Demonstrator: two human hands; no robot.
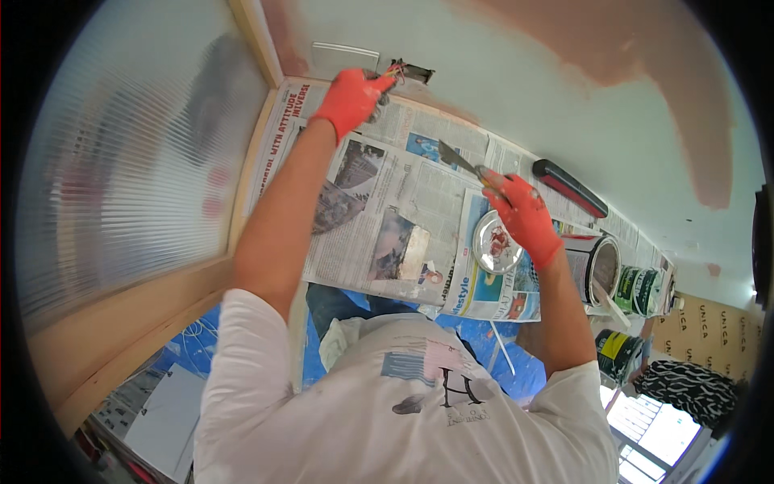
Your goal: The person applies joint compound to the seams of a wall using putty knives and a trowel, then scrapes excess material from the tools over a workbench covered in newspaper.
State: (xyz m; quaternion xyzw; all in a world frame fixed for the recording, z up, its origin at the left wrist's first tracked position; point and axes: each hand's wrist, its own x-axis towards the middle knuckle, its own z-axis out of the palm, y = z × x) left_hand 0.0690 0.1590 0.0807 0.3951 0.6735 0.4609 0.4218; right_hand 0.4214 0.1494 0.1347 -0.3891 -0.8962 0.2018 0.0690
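Observation:
My left hand [348,101], in a red glove with grey fingers, reaches to the wall. Its fingers close on thin coloured wires [397,70] that come out of a dark rectangular wall box [418,75]. A blank white cover plate [345,58] sits on the wall just left of it. In my right hand [522,211], gloved the same way, is a putty knife [457,156], its blade pointing up and left above the newspaper. Below that hand lies a round, shiny lid [481,244] with reddish-brown smears inside.
Newspaper sheets [363,258] cover the surface along the wall. A black and red long-bodied tool [570,188] lies by the wall. At right stand an open can [577,256] with a stick [610,305] and green-labelled tubs [639,289]. A ribbed translucent panel [153,161] bounds the left.

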